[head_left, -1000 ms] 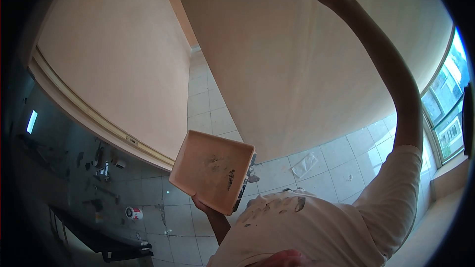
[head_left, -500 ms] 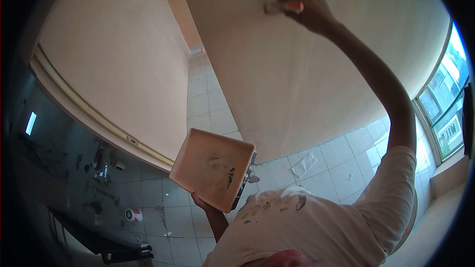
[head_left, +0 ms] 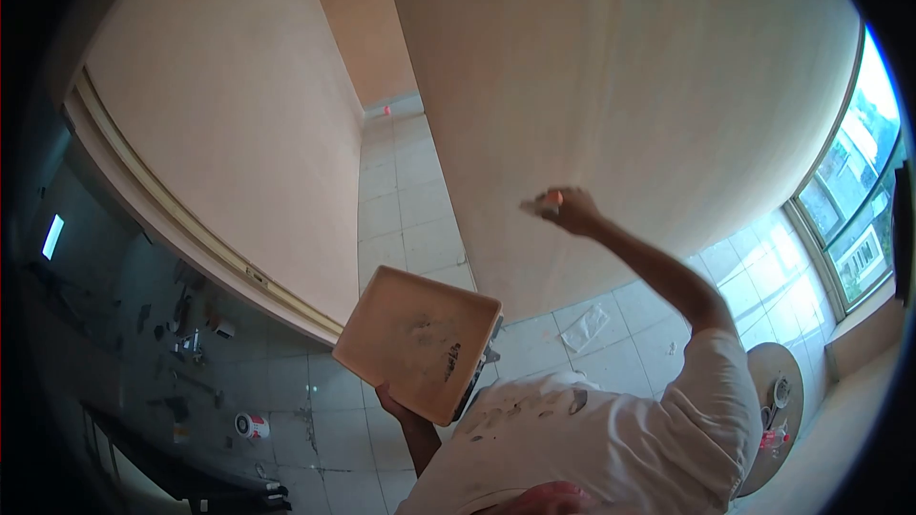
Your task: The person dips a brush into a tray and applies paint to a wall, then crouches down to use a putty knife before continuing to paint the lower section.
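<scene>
My left hand (head_left: 393, 402) is closed on the near edge of a paint tray (head_left: 410, 324), a wide, shallow tray coated tan-pink with dark smudges; some fingers are hidden beneath it. Out in front of the pale wall (head_left: 544, 67), my right hand (head_left: 575, 211) is wrapped round a small paintbrush (head_left: 539, 204) with an orange part at the fist. Its tip points left and is blurred. The tray is tilted and sits low in front of my stained white shirt (head_left: 592, 439).
Tools and debris lie on the dark floor at left, with a white bucket (head_left: 251, 425). A clear plastic sheet (head_left: 584, 328) lies on the tiles. At right stand a round table (head_left: 775, 372) bearing small items and a window (head_left: 854, 210). A door frame (head_left: 210, 238) borders the left wall.
My right hand has come down from high on the wall with the paintbrush, its arm now more bent. The view has shifted, showing the round table. The left hand keeps the tray.
</scene>
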Demonstrator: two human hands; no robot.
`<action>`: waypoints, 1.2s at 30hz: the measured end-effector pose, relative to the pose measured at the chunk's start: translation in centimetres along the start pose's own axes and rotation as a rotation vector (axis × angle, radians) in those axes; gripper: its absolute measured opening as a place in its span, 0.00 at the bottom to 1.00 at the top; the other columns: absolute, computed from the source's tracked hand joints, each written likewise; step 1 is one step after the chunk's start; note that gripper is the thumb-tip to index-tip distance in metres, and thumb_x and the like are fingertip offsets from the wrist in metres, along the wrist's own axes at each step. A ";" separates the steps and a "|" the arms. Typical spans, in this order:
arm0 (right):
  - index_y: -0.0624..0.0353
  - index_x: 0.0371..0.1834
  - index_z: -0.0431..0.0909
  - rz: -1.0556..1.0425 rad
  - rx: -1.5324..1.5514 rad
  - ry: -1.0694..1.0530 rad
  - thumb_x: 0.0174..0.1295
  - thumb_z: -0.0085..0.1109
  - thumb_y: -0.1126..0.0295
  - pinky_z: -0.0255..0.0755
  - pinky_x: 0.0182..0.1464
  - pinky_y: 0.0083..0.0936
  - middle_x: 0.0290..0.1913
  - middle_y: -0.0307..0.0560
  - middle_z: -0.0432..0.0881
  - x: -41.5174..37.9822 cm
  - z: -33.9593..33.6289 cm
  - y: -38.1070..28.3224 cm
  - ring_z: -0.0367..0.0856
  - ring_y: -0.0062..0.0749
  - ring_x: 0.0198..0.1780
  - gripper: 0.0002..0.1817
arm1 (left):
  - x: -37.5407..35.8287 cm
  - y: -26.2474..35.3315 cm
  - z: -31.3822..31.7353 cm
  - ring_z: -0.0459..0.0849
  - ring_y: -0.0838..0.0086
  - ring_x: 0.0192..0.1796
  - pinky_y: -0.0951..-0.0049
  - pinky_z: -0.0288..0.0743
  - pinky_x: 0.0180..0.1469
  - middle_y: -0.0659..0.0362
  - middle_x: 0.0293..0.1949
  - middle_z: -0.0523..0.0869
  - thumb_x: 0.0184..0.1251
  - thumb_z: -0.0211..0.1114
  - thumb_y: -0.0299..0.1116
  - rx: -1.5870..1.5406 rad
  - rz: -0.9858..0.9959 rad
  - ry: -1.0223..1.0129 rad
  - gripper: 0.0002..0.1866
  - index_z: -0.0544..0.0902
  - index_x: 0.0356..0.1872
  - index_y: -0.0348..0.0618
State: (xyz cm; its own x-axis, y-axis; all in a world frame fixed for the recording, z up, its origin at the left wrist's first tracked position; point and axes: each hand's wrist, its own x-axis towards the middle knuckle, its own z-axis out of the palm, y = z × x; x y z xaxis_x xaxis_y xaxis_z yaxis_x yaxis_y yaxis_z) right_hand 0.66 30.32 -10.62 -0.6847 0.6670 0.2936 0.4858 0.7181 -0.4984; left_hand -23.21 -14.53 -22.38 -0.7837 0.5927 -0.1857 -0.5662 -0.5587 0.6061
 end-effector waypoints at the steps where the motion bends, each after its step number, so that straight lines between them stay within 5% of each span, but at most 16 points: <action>1: 0.52 0.49 0.84 0.034 0.091 -0.003 0.60 0.70 0.53 0.78 0.51 0.43 0.47 0.50 0.88 -1.5 4.0 2.7 0.86 0.48 0.52 0.19 | 0.4 -0.1 0.1 0.77 0.49 0.64 0.50 0.75 0.64 0.42 0.65 0.73 0.71 0.48 0.50 -0.021 0.003 -0.047 0.35 0.63 0.72 0.35; 2: 0.56 0.49 0.83 0.265 0.255 -0.009 0.58 0.73 0.53 0.79 0.51 0.42 0.46 0.52 0.88 -3.6 6.3 3.2 0.86 0.47 0.51 0.23 | 0.6 -0.2 0.3 0.77 0.49 0.64 0.50 0.75 0.64 0.42 0.65 0.73 0.71 0.48 0.50 -0.032 0.011 -0.064 0.35 0.63 0.72 0.35; 4: 0.61 0.48 0.82 0.329 0.448 0.067 0.56 0.74 0.56 0.78 0.51 0.42 0.48 0.54 0.88 -9.2 13.8 6.6 0.87 0.46 0.52 0.23 | 0.1 0.5 0.4 0.75 0.49 0.65 0.50 0.74 0.65 0.42 0.66 0.73 0.74 0.47 0.52 0.059 0.011 -0.052 0.36 0.62 0.73 0.34; 6: 0.63 0.45 0.83 0.603 0.397 0.065 0.56 0.73 0.53 0.78 0.49 0.39 0.41 0.54 0.88 -15.4 19.3 6.8 0.88 0.46 0.49 0.24 | -0.2 0.5 1.5 0.75 0.49 0.66 0.49 0.73 0.66 0.42 0.67 0.72 0.74 0.46 0.53 -0.019 -0.015 -0.086 0.36 0.62 0.73 0.35; 7: 0.64 0.51 0.81 0.872 0.218 -0.140 0.58 0.63 0.40 0.78 0.51 0.43 0.43 0.61 0.88 -17.3 17.7 3.2 0.87 0.52 0.50 0.35 | -0.6 0.6 1.9 0.74 0.49 0.67 0.49 0.73 0.66 0.42 0.67 0.72 0.75 0.45 0.54 -0.091 -0.045 -0.114 0.36 0.62 0.73 0.35; 9: 0.63 0.58 0.76 0.978 0.096 -0.139 0.61 0.52 0.35 0.77 0.53 0.53 0.45 0.71 0.86 -24.0 20.5 2.1 0.84 0.67 0.51 0.39 | -1.5 0.7 3.7 0.74 0.49 0.67 0.49 0.72 0.67 0.42 0.68 0.71 0.75 0.45 0.54 -0.098 -0.024 -0.131 0.36 0.62 0.73 0.35; 10: 0.63 0.59 0.75 1.016 0.039 -0.163 0.64 0.50 0.36 0.78 0.51 0.54 0.43 0.67 0.87 -28.3 22.0 2.1 0.85 0.66 0.48 0.38 | -1.9 0.8 4.1 0.73 0.49 0.68 0.49 0.72 0.67 0.43 0.68 0.71 0.75 0.44 0.55 -0.100 -0.010 -0.139 0.36 0.62 0.73 0.35; 13: 0.54 0.41 0.89 1.212 -0.137 -0.289 0.71 0.48 0.38 0.78 0.49 0.51 0.42 0.56 0.89 -43.5 27.8 4.5 0.87 0.56 0.47 0.31 | -2.0 1.4 4.3 0.73 0.49 0.68 0.49 0.71 0.68 0.43 0.69 0.71 0.76 0.44 0.55 -0.107 -0.060 -0.204 0.36 0.62 0.74 0.36; 15: 0.55 0.46 0.88 1.105 -0.051 -0.547 0.72 0.49 0.41 0.78 0.54 0.49 0.50 0.56 0.87 -52.9 30.6 8.0 0.86 0.55 0.52 0.28 | -2.2 1.8 4.1 0.72 0.49 0.69 0.49 0.71 0.68 0.43 0.69 0.70 0.75 0.44 0.55 -0.040 -0.030 -0.237 0.37 0.62 0.74 0.36; 26: 0.52 0.49 0.87 1.434 -0.132 -0.425 0.68 0.50 0.38 0.68 0.65 0.57 0.52 0.50 0.88 -54.6 24.8 6.7 0.83 0.55 0.58 0.30 | -2.4 1.2 3.8 0.72 0.49 0.68 0.48 0.69 0.69 0.44 0.70 0.70 0.72 0.47 0.55 -0.050 -0.028 -0.244 0.38 0.62 0.74 0.38; 27: 0.52 0.49 0.87 1.461 -0.144 -0.416 0.67 0.50 0.38 0.67 0.66 0.58 0.52 0.50 0.88 -51.4 25.7 1.3 0.82 0.55 0.59 0.30 | -2.3 1.2 4.1 0.72 0.49 0.68 0.49 0.69 0.69 0.44 0.69 0.70 0.71 0.48 0.55 -0.060 -0.034 -0.224 0.38 0.62 0.74 0.38; 31: 0.53 0.46 0.88 1.092 -0.220 -0.230 0.67 0.55 0.44 0.62 0.66 0.61 0.49 0.47 0.89 -42.9 29.8 1.8 0.81 0.48 0.59 0.24 | -1.2 1.0 2.9 0.73 0.49 0.67 0.50 0.71 0.68 0.44 0.68 0.72 0.70 0.49 0.54 -0.082 -0.050 -0.184 0.37 0.63 0.73 0.38; 33: 0.50 0.46 0.88 1.162 -0.083 -0.135 0.68 0.52 0.44 0.61 0.65 0.65 0.50 0.49 0.88 -36.1 28.9 0.3 0.79 0.50 0.61 0.24 | -0.6 1.0 2.1 0.73 0.49 0.67 0.50 0.71 0.67 0.44 0.68 0.72 0.70 0.49 0.53 -0.026 -0.025 -0.171 0.37 0.64 0.73 0.37; 35: 0.63 0.43 0.84 1.207 0.141 0.007 0.62 0.55 0.37 0.70 0.60 0.59 0.44 0.61 0.88 -29.3 26.4 -1.5 0.84 0.61 0.52 0.34 | -0.9 1.2 2.4 0.74 0.49 0.67 0.50 0.71 0.67 0.44 0.68 0.72 0.70 0.49 0.53 0.027 -0.002 -0.143 0.37 0.64 0.72 0.37; 36: 0.66 0.37 0.81 1.122 0.345 0.205 0.59 0.60 0.40 0.76 0.54 0.50 0.38 0.64 0.87 -27.9 27.7 0.0 0.84 0.60 0.50 0.31 | -1.4 1.5 3.8 0.73 0.49 0.67 0.50 0.71 0.68 0.43 0.67 0.72 0.69 0.50 0.51 0.019 0.000 -0.151 0.36 0.63 0.72 0.37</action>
State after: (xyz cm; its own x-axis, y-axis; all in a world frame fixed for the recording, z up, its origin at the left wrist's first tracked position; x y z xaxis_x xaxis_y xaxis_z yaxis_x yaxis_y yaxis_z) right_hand 4.74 6.15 -41.39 0.1443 0.9303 -0.3372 0.5644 -0.3573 -0.7442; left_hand -22.01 -13.99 -18.28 -0.7353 0.6743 -0.0684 -0.5604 -0.5480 0.6210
